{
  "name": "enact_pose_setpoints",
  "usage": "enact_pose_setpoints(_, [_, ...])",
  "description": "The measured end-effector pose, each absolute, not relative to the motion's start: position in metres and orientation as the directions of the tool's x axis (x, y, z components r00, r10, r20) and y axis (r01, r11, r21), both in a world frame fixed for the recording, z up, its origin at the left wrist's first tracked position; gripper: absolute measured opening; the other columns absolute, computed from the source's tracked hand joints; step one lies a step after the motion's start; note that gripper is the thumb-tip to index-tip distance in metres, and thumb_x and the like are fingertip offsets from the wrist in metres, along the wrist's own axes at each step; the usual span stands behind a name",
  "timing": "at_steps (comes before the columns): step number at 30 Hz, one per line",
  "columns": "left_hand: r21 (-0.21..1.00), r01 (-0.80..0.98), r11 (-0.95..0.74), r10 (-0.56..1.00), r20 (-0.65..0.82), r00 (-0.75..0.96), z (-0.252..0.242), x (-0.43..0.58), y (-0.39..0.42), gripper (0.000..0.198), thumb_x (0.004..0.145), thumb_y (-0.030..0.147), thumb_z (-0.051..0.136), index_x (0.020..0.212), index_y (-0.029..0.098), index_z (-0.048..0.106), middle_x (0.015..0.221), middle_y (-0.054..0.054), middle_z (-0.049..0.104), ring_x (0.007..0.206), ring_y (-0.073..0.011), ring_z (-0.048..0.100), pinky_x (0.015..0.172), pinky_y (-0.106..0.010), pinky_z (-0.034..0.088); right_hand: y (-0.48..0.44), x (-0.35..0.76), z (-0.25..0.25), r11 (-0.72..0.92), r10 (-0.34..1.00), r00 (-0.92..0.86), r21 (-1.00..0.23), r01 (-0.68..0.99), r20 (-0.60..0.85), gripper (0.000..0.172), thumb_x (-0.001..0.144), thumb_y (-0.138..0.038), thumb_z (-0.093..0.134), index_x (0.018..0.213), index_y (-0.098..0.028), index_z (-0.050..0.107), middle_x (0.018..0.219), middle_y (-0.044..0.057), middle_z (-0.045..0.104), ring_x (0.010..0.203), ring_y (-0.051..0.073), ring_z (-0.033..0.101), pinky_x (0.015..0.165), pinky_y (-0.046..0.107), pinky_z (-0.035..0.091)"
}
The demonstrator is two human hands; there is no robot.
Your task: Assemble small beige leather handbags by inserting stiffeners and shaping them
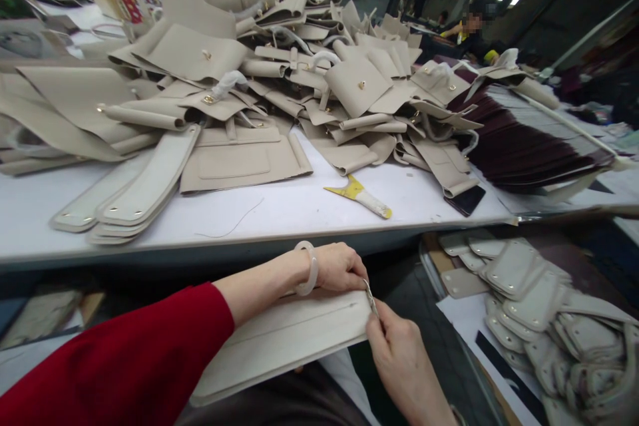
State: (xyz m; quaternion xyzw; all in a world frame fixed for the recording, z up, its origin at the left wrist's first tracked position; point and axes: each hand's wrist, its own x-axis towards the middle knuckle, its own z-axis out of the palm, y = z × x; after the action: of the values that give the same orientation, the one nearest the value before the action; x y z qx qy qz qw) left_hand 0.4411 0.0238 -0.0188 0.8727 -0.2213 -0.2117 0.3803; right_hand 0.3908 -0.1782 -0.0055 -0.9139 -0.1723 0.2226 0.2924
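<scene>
Across my lap lies a long, flat off-white leather bag piece, layered at its lower edge and with a straight line running along its face. My left hand, below a pale bangle and a red sleeve, is closed on its upper right corner with fingers curled. At the right end of the piece, my right hand pinches the edge between thumb and fingers. A narrow, shiny strip shows between both hands; what it is, I cannot make out. The fingertips are partly hidden.
Beige bag pieces are heaped on the white table. Long straps lie at left, a yellow-and-white snipper-like tool and a dark phone near the front edge. More straps are piled low right. Another person sits far back.
</scene>
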Motion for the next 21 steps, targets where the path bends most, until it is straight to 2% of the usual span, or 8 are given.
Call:
enact_pose_setpoints(3, [0.772,-0.204,-0.602,-0.563,-0.229,0.794,-0.02,0.445,0.024,0.024,0.085,0.03,0.059,0.1,0.025,0.076,0.1,0.002,0.075,0.094,-0.0153,0.067,0.084,-0.019,0.048,-0.177,0.387,-0.009,-0.823,0.433,0.856,-0.511,0.248,-0.282,0.042,0.094,-0.033,0.028,0.109,-0.016,0.063,0.069,0.007,0.063,0.06,0.022,0.055,0.06,0.033,0.029])
enact_pose_setpoints(6, [0.78,-0.186,-0.598,-0.574,-0.254,0.778,-0.018,0.447,0.021,0.025,0.082,0.027,0.058,0.099,0.025,0.077,0.1,0.003,0.075,0.094,-0.0156,0.066,0.085,-0.02,0.048,-0.177,0.383,-0.012,-0.833,0.418,0.87,-0.493,0.252,-0.262,0.04,0.093,-0.031,0.027,0.103,-0.018,0.064,0.066,0.007,0.062,0.059,0.022,0.055,0.059,0.033,0.028])
enact_pose_setpoints(10, [0.783,-0.148,-0.604,-0.564,-0.29,0.773,-0.014,0.448,0.017,0.029,0.078,0.023,0.057,0.099,0.022,0.077,0.102,0.0,0.075,0.096,-0.018,0.066,0.088,-0.023,0.048,-0.18,0.381,-0.011,-0.787,0.425,0.868,-0.579,0.214,-0.256,0.038,0.094,-0.034,0.032,0.106,-0.019,0.064,0.067,0.004,0.062,0.058,0.02,0.052,0.058,0.031,0.031])
enact_pose_setpoints(15, [0.805,-0.089,-0.587,-0.56,-0.324,0.762,-0.009,0.446,0.022,0.032,0.078,0.021,0.055,0.101,0.022,0.077,0.102,0.002,0.075,0.099,-0.0182,0.065,0.088,-0.022,0.048,-0.179,0.378,-0.007,-0.694,0.412,0.876,-0.71,0.122,-0.251,0.04,0.096,-0.042,0.036,0.114,-0.021,0.064,0.078,0.004,0.066,0.068,0.019,0.058,0.063,0.026,0.038])
enact_pose_setpoints(21, [0.791,-0.046,-0.61,-0.498,-0.338,0.799,-0.01,0.441,0.027,0.036,0.074,0.022,0.056,0.104,0.024,0.076,0.106,0.003,0.074,0.102,-0.0194,0.064,0.092,-0.024,0.047,-0.18,0.381,-0.008,-0.662,0.411,0.884,-0.74,0.12,-0.224,0.042,0.095,-0.048,0.041,0.112,-0.02,0.066,0.077,0.004,0.065,0.07,0.019,0.056,0.066,0.028,0.039])
